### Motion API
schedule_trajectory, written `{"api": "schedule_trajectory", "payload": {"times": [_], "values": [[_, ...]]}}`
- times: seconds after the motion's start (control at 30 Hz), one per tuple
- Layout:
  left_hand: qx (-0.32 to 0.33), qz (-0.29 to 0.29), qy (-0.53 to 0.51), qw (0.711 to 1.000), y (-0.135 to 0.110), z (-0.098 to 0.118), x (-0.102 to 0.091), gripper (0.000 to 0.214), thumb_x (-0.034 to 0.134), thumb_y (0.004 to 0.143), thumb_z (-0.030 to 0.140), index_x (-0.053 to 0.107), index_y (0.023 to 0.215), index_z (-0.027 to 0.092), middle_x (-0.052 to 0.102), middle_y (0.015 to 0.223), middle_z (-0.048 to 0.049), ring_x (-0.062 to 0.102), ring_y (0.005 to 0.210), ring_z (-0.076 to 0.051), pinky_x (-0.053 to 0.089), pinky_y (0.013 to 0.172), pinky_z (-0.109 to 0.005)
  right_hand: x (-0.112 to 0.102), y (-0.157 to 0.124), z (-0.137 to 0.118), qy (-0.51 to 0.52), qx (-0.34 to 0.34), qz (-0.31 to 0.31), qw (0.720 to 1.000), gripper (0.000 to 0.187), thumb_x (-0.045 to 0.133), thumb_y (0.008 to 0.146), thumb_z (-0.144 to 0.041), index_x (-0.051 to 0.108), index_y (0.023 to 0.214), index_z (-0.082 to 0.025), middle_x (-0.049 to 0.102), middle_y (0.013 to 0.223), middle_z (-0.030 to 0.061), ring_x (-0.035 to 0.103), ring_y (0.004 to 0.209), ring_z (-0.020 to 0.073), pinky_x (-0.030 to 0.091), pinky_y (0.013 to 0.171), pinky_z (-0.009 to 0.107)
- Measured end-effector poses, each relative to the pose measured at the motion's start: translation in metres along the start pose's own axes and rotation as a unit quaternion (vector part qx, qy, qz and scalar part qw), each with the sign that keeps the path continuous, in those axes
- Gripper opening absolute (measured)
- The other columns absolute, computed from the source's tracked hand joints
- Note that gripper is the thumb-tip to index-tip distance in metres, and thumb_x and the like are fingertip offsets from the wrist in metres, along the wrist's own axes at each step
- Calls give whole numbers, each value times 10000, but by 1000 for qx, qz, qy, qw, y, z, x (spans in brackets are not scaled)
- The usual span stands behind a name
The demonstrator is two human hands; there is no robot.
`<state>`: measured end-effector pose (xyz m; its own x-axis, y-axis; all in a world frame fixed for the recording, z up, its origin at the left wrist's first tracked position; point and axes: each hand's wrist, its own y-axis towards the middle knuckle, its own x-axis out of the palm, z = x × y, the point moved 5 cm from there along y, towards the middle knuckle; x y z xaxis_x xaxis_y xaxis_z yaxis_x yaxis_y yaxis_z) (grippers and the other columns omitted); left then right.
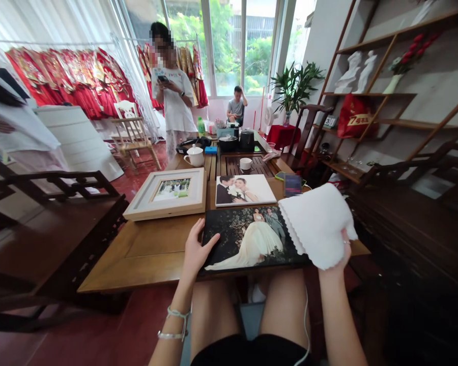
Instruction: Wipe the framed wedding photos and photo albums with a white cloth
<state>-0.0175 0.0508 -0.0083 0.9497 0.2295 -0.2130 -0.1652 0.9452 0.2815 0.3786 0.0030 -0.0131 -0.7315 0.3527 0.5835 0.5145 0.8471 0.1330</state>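
Observation:
A dark wedding photo panel (252,236), showing a couple and a long white gown, lies at the near edge of the wooden table in front of me. My left hand (198,244) grips its left edge, thumb over the picture and fingers along the side. In my right hand (339,256) is a white cloth (316,221) with a scalloped edge, held at the panel's right end and covering its corner. Part of my right fingers is hidden by the cloth. Just beyond lies a lighter wedding photo panel (265,195), beside a pale wooden picture frame (137,211) at the left.
Farther along the table (145,254) are a white lidded cup (194,156), a small white cup (246,163) and a black kettle (247,140). A phone (292,185) lies at the right. Dark chairs flank both sides. One person (175,101) stands; another (235,107) sits beyond.

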Motion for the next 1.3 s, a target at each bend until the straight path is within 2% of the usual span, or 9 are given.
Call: {"api": "schedule_trajectory", "payload": {"times": [0.2,0.3,0.4,0.53,0.63,0.7,0.83,1.1,1.3], "values": [[88,-72,96,989,-4,16,6,508,664,791,388,569,1255,205,385,1497,-116,350,1396,-282,277,1161,-467,-34,-18,-50,94,-136,158,973,415,555,820,-405,619,1176,-202,637,1231,28,554,1190,235,490,998,448],[92,-88,119,985,-5,17,8,509,631,813,389,542,1279,204,381,1497,-122,351,1393,-283,274,1156,-494,-43,-20,-73,-19,-196,189,962,472,659,734,-252,575,1198,-234,604,1259,10,551,1191,244,465,1018,507],[92,-88,131,983,-6,15,10,541,621,816,397,509,1307,199,344,1513,-128,336,1399,-286,263,1159,-501,-33,-17,-84,-208,-287,203,913,617,709,699,-227,491,1274,-277,558,1320,25,525,1222,268,422,1042,549],[92,-93,136,982,-7,12,13,553,612,821,403,495,1317,186,325,1512,-139,326,1402,-289,257,1163,-496,6,-5,-59,-379,-265,18,886,493,701,637,-151,631,1119,-230,661,1185,64,579,1155,312,392,1065,514],[90,-94,131,983,-7,13,13,551,620,818,413,501,1309,193,326,1506,-135,331,1399,-294,264,1160,-494,37,-10,-31,-514,-284,-175,790,536,556,654,-104,622,1175,-212,654,1216,78,560,1191,318,347,1084,542],[87,-98,128,983,-7,13,13,553,625,817,423,500,1310,205,320,1508,-126,329,1400,-294,268,1159,-489,47,-15,-16,-579,-307,-241,715,575,482,659,-90,585,1214,-198,638,1238,94,527,1232,310,339,1079,559],[83,-108,138,981,-7,15,13,572,623,821,427,479,1329,207,293,1516,-124,300,1415,-285,265,1164,-475,47,-17,-2,-626,-311,-263,665,579,445,669,-81,544,1233,-168,631,1231,121,478,1281,291,345,1075,538],[81,-129,159,975,-3,16,17,580,584,852,412,430,1369,198,230,1544,-133,245,1438,-281,212,1181,-489,49,-11,-5,-628,-313,-280,655,609,435,651,-64,527,1240,-188,639,1210,107,489,1269,289,373,1056,522],[87,-133,152,976,-3,15,17,595,596,846,418,425,1375,208,245,1542,-129,252,1436,-283,216,1178,-494,91,-5,-21,-601,-408,-267,633,531,477,712,-85,508,1238,-148,594,1277,155,480,1272,289,352,1082,488]]}}
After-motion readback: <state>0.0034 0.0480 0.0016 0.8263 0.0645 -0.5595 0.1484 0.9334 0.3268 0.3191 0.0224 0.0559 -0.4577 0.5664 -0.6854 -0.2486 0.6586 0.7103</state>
